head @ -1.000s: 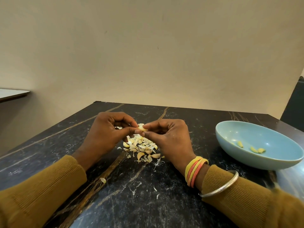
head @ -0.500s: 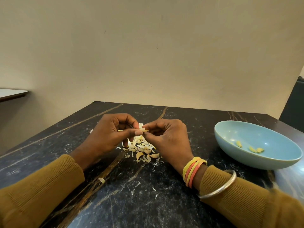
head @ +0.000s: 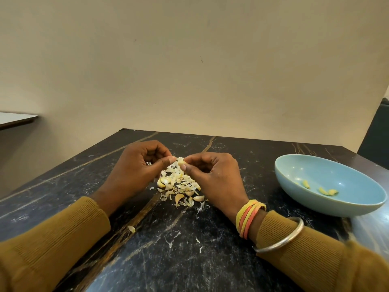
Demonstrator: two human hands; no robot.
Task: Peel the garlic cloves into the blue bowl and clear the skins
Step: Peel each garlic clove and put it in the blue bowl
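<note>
A plain beige wall stands behind a dark marble table (head: pixel 189 260) that fills the lower half of the head view. At centre frame our left hand (head: pixel 134 171) and right hand (head: pixel 214 175) meet, and thumb and forefinger of each are pinched on one garlic clove (head: pixel 181 161), held just above the pile of skins and unpeeled cloves (head: pixel 181 186). The blue bowl (head: pixel 347 205) sits at the right edge, well apart from the pile, with a few peeled cloves (head: pixel 324 191) inside.

To peel well, we judge it best to hold the clove firm in the right fingers, lift the loose skin with the left thumbnail, and let the flakes drop on the pile, not scatter.

We read no brand, label or writing anywhere.
</note>
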